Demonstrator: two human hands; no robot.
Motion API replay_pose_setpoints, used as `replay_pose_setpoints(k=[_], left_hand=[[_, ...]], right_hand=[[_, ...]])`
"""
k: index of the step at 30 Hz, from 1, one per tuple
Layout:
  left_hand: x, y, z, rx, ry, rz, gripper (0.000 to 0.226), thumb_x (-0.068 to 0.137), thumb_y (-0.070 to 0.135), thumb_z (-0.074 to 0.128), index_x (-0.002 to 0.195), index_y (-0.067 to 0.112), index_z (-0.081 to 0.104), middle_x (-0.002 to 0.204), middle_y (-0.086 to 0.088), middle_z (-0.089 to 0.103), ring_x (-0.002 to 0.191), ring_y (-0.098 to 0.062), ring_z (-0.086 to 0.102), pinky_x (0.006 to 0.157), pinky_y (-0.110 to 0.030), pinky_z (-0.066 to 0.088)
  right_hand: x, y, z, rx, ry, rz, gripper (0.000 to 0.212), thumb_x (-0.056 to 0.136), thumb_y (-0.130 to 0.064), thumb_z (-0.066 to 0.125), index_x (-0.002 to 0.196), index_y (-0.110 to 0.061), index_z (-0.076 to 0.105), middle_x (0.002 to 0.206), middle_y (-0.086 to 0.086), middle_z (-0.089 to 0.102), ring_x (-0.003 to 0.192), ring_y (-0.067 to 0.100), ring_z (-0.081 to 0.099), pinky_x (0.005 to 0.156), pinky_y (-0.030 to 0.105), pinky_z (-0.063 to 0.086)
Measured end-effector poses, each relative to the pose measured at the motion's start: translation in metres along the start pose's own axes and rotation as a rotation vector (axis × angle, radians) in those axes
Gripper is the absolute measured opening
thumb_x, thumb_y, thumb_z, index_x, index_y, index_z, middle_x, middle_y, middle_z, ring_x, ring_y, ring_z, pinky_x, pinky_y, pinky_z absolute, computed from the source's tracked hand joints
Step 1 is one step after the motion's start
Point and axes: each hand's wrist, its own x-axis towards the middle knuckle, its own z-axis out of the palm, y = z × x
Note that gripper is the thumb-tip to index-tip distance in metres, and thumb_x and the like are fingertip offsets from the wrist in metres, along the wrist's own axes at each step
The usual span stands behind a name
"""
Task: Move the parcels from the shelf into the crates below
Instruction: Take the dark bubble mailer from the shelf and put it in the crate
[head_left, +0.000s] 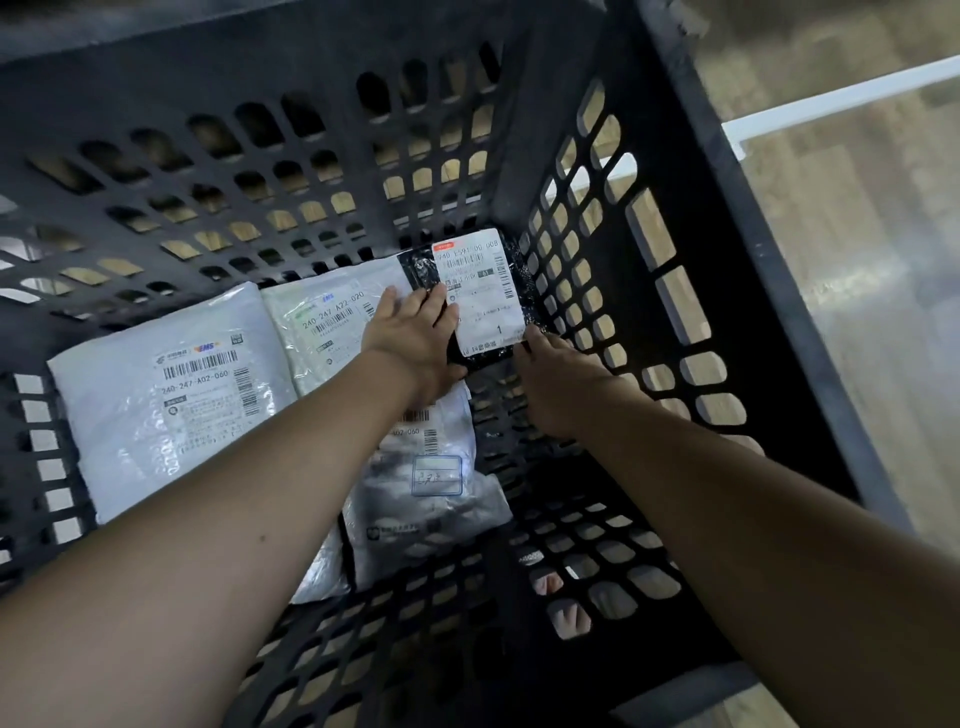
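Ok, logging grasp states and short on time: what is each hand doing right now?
Left hand: open, straight fingers resting on the black parcel.
Right hand: touching that parcel's near corner; pinching or not cannot be told.

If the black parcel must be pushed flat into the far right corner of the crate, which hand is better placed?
Probably the left hand: its straight fingers already lie on the black parcel. The right hand touches only its near edge, beside the crate wall.

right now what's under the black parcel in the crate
The black parcel lies in the crate's far corner, its left edge overlapping a white parcel. Elsewhere its underside is hidden. Both hands touch its near edge.
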Motion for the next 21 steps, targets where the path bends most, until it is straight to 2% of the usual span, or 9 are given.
replay_pose_setpoints(k=[2,6,8,10,12,15,18,21], left_hand=[[-0.001,0.001,-0.002,-0.049,0.029,-0.008,0.071,0.096,0.05,0.036,0.151,0.018,0.005,0.159,-0.004,-0.007,0.146,-0.022,-0.005,0.118,-0.041,-0.006],[0.003,0.004,-0.006,-0.099,0.114,-0.017,0.056,0.097,0.031,0.04,0.148,0.018,0.021,0.156,-0.003,0.014,0.142,-0.023,0.014,0.118,-0.038,0.0],[0.003,0.003,-0.013,-0.07,0.094,-0.008,0.052,0.098,0.032,0.04,0.146,0.017,0.027,0.154,-0.004,0.02,0.141,-0.024,0.019,0.118,-0.041,0.002],[-0.004,0.001,-0.021,-0.048,0.031,0.023,0.048,0.098,0.038,0.041,0.141,0.017,0.04,0.151,-0.006,0.028,0.139,-0.024,0.025,0.117,-0.044,0.003],[-0.022,-0.002,-0.029,-0.06,-0.005,0.041,0.046,0.097,0.042,0.041,0.134,0.016,0.048,0.145,-0.007,0.038,0.135,-0.023,0.031,0.116,-0.046,0.004],[-0.07,-0.007,-0.044,-0.053,-0.037,0.018,0.054,0.097,0.041,0.041,0.142,0.012,0.036,0.148,-0.008,0.034,0.137,-0.024,0.029,0.115,-0.045,0.011],[-0.137,-0.016,-0.073,-0.016,-0.087,-0.008,0.062,0.097,0.042,0.038,0.146,0.008,0.023,0.152,-0.011,0.025,0.14,-0.026,0.022,0.114,-0.044,0.013],[-0.207,-0.03,-0.123,-0.019,-0.16,-0.046,0.071,0.098,0.041,0.038,0.15,0.009,0.003,0.158,-0.009,0.002,0.146,-0.025,0.004,0.117,-0.043,0.005]], right_hand=[[0.0,-0.001,0.0,-0.002,-0.013,0.009,0.07,0.094,-0.009,0.045,0.151,-0.006,0.004,0.158,0.014,-0.008,0.146,0.03,0.005,0.11,0.044,0.031],[0.01,-0.002,0.003,-0.057,-0.026,0.01,0.071,0.094,-0.009,0.046,0.15,-0.002,0.005,0.158,0.018,-0.005,0.145,0.034,0.008,0.112,0.046,0.031],[0.012,-0.001,0.0,-0.073,-0.02,-0.001,0.063,0.094,-0.008,0.044,0.148,0.002,0.014,0.155,0.02,0.008,0.142,0.035,0.015,0.112,0.045,0.031],[0.009,0.001,-0.006,-0.078,-0.004,-0.005,0.054,0.091,-0.007,0.045,0.142,0.004,0.029,0.146,0.019,0.027,0.136,0.034,0.026,0.108,0.045,0.035],[-0.005,0.002,-0.02,-0.051,0.007,0.0,0.049,0.089,-0.009,0.049,0.136,0.002,0.039,0.138,0.016,0.038,0.13,0.032,0.036,0.102,0.045,0.041],[-0.046,-0.002,-0.057,-0.005,0.042,0.025,0.037,0.091,-0.015,0.054,0.126,-0.003,0.052,0.129,0.015,0.05,0.12,0.032,0.048,0.092,0.038,0.044],[-0.097,-0.009,-0.103,-0.034,0.02,-0.027,0.043,0.09,-0.01,0.052,0.132,-0.004,0.046,0.135,0.013,0.042,0.127,0.029,0.039,0.101,0.041,0.042],[-0.158,-0.014,-0.154,-0.031,0.043,-0.065,0.052,0.09,-0.01,0.052,0.14,-0.003,0.039,0.143,0.013,0.036,0.135,0.028,0.032,0.11,0.042,0.033]])
